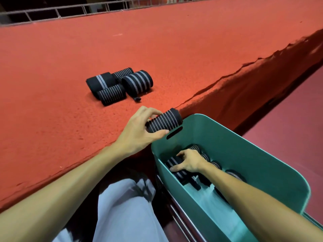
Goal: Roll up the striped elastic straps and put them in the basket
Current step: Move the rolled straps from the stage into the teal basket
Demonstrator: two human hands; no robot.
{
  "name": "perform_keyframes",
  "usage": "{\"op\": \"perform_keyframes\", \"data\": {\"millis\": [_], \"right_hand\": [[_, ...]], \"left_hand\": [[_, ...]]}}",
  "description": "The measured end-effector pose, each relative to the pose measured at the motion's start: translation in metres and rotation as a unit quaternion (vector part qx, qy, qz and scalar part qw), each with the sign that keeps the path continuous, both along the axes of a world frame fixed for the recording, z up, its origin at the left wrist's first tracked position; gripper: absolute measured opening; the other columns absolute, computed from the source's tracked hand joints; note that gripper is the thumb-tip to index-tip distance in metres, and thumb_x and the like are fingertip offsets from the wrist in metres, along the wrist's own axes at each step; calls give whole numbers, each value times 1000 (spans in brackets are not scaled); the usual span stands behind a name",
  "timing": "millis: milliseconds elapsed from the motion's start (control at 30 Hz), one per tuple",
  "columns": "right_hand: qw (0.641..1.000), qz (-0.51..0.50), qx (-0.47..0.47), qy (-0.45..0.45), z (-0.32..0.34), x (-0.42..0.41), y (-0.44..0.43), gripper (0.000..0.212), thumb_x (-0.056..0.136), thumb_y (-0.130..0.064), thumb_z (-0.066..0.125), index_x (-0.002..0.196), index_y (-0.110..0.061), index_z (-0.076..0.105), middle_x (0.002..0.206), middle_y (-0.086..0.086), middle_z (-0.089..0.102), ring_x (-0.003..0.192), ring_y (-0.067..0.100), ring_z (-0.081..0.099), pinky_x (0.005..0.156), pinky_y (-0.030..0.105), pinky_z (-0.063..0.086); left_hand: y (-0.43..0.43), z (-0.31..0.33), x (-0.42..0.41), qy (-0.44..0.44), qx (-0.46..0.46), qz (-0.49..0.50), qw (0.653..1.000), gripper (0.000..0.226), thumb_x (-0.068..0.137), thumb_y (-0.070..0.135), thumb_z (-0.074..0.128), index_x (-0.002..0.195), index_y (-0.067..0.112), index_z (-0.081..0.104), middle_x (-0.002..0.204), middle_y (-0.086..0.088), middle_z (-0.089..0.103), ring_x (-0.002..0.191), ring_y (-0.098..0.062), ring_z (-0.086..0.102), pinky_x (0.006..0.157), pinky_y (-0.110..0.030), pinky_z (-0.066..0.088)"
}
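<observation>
The left grip pinches a rolled striped strap just beside the teal basket rim, its long axis slanting up-right, while the right grip clasps a second roll inside.

Four rolled black, grey-striped elastic straps lie on the red bench, a fifth roll is in the left hand, and at least four more rolls lie in one teal plastic basket.

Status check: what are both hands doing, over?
Left hand grips rolled strap at basket rim. Right hand holds second roll inside. Four rolls wait on table. Nothing blocking.
</observation>
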State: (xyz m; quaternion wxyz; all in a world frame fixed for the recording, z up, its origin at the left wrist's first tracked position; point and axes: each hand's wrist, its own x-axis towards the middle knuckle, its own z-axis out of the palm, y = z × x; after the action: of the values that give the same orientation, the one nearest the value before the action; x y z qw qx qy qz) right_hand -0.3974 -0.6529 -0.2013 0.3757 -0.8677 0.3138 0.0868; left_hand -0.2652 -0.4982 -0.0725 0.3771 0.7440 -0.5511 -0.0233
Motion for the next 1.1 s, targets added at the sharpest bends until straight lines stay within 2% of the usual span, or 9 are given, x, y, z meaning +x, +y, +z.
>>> {"op": "perform_keyframes", "data": {"millis": [167, 333, 400, 467, 600, 700, 833, 967, 1100], "right_hand": [[982, 40, -177, 44, 1, 0, 2, 57, 64, -66, 75, 96, -19, 66, 95, 4, 68, 96, 26, 64, 68, 30, 46], [971, 42, -233, 6, 18, 1, 4, 29, 83, -31, 71, 99, -9, 61, 110, 8, 57, 101, 32, 60, 79, 35, 47], [981, -1, -175, -86, 40, 2, -3, 19, 90, -22, 60, 105, -14, 68, 111, 5, 65, 105, 26, 62, 89, 33, 49], [972, -80, -18, -220, 74, -2, -5, 17, 97, -27, 52, 98, -22, 68, 100, 2, 70, 95, 21, 66, 83, 33, 51], [873, -71, 321, -359, 124, -20, 4, 27, 101, -30, 45, 115, -15, 63, 103, 8, 68, 85, 18, 67, 70, 29, 54], [866, -45, 319, -383, 137, -38, 10, 35, 90, -12, 62, 123, 0, 58, 112, 16, 62, 85, 14, 68, 70, 23, 53], [868, -29, 313, -383, 137, -65, 8, 38, 86, 0, 64, 123, -1, 58, 112, 11, 61, 60, 6, 61, 71, 23, 53], [893, -34, 266, -361, 125, -90, -2, 38, 78, 4, 72, 113, -8, 65, 106, 9, 66, 92, 16, 65, 79, 26, 54], [940, -49, 187, -283, 105, -107, -12, 33, 75, 2, 76, 106, -5, 67, 95, 5, 68, 80, 13, 63, 68, 16, 51]], "left_hand": [[1, -2, -3, -17, 7, 12, 1000, 49, 70, 55, 62, 111, 27, 56, 101, 5, 52, 95, -7, 52, 85, -31, 47], [5, 0, -13, -8, 23, 23, 999, 48, 70, 51, 66, 110, 25, 59, 102, 3, 55, 93, -7, 52, 84, -24, 43], [6, 1, -18, 4, 28, 36, 999, 42, 73, 37, 76, 109, 23, 60, 103, -1, 57, 92, -10, 52, 81, -16, 40], [5, 4, -22, 10, 26, 50, 998, 39, 74, 27, 79, 108, 22, 61, 102, -3, 58, 91, -11, 52, 76, -8, 34], [2, 10, -33, 39, 24, 56, 997, 38, 73, 31, 79, 106, 26, 61, 100, -1, 61, 94, -16, 57, 82, -28, 46], [4, 15, -46, 91, 16, 35, 995, 37, 72, 32, 80, 102, 28, 60, 96, 1, 64, 91, -17, 63, 81, -39, 53], [4, 17, -63, 120, 45, 7, 992, 37, 74, 35, 79, 103, 28, 59, 94, 1, 66, 89, -14, 64, 81, -32, 53], [-5, 11, -75, 128, 103, -26, 986, 36, 73, 41, 78, 102, 28, 61, 91, 5, 68, 86, -13, 64, 79, -30, 49], [-20, -3, -80, 71, 245, -79, 964, 40, 78, 47, 73, 111, 27, 62, 101, 6, 69, 94, -11, 64, 87, -28, 48]]}}
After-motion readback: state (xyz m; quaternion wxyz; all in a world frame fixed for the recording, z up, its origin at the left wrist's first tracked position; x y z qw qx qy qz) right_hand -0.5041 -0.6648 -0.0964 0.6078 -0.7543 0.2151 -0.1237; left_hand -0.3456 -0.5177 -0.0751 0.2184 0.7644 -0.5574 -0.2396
